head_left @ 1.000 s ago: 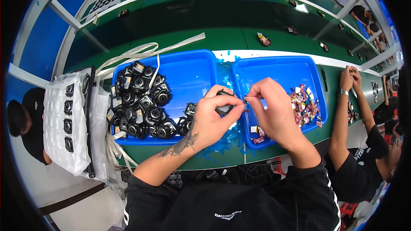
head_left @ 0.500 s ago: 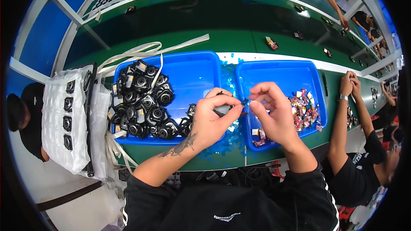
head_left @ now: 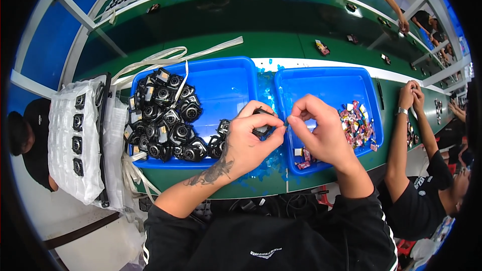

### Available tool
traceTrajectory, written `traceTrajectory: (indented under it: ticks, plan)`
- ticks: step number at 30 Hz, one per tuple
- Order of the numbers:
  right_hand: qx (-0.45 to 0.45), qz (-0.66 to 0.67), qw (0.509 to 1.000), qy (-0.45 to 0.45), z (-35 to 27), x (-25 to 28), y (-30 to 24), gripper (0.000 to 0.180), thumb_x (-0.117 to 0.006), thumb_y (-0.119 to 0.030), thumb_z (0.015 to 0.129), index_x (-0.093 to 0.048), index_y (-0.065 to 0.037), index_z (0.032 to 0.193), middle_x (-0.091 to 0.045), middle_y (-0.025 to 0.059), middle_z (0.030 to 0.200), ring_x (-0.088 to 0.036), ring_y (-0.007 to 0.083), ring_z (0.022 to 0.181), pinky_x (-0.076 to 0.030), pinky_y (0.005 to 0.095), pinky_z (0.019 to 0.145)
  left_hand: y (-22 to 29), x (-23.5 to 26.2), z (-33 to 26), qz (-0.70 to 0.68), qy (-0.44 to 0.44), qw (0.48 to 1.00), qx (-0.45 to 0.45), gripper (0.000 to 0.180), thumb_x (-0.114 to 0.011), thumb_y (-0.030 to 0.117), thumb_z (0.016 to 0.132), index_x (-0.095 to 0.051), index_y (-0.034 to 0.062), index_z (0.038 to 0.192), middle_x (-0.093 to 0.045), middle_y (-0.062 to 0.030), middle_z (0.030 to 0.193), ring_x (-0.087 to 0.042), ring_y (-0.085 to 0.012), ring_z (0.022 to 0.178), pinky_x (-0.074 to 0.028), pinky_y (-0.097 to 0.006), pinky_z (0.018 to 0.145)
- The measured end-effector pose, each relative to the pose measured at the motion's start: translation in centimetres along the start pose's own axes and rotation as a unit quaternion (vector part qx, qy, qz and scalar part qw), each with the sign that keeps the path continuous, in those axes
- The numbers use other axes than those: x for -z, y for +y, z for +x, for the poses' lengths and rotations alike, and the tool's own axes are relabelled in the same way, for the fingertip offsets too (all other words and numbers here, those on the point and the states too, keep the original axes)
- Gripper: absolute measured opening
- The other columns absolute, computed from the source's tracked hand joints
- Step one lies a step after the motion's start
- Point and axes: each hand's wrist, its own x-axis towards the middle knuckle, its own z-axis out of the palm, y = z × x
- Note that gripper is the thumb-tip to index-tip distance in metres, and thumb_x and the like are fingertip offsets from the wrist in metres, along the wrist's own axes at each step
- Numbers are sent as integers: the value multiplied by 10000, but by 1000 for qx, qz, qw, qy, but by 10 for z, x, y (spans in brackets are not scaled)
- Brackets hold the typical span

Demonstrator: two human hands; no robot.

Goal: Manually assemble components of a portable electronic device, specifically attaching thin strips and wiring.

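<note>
My left hand is closed on a black watch case, held above the gap between two blue trays. Its fingers hide much of the case. Thumb and forefinger of my right hand pinch at the case's right edge, where a tiny bit of blue film shows; the fingertips of both hands nearly meet. Beneath my left hand, the left tray carries a heap of black watch cases. The right tray, under my right hand, has many small pink, yellow and white parts.
Blue film scraps litter the green table between the trays. A white padded sheet with watch cases stands at left, near white straps. Beyond runs a green conveyor with scattered parts. A co-worker's hands are at right, near a black pen-like tool.
My right thumb and forefinger, a little apart before, have closed into a pinch at the case's edge. The case has turned slightly in my left hand. Parts on the conveyor have shifted slightly right.
</note>
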Motion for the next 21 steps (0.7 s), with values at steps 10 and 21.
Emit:
traceTrajectory:
  ticks: [10, 21]
  plan:
    - [11, -86, 996, 23, -13, -12, 1, 146, -627, 16, 835, -581, -27, 966, -607, 139, 867, -621, 333, 773, -500, 396, 659, -3, 7, 5, -63, 31, 994, 81, 73, -706, -4, 827, -701, -32, 894, -624, -88, 980, -603, -133, 883, -487, -239, 768]
    - [-89, -19, 995, -47, -8, 5, -1, 200, -661, -34, 867, -684, -22, 1065, -610, 80, 800, -549, 163, 610, -459, 292, 591, 0, 7, 5, -251, -33, 954, 163, 71, -681, 36, 863, -690, -19, 905, -612, -52, 947, -550, -84, 796, -425, -219, 676]
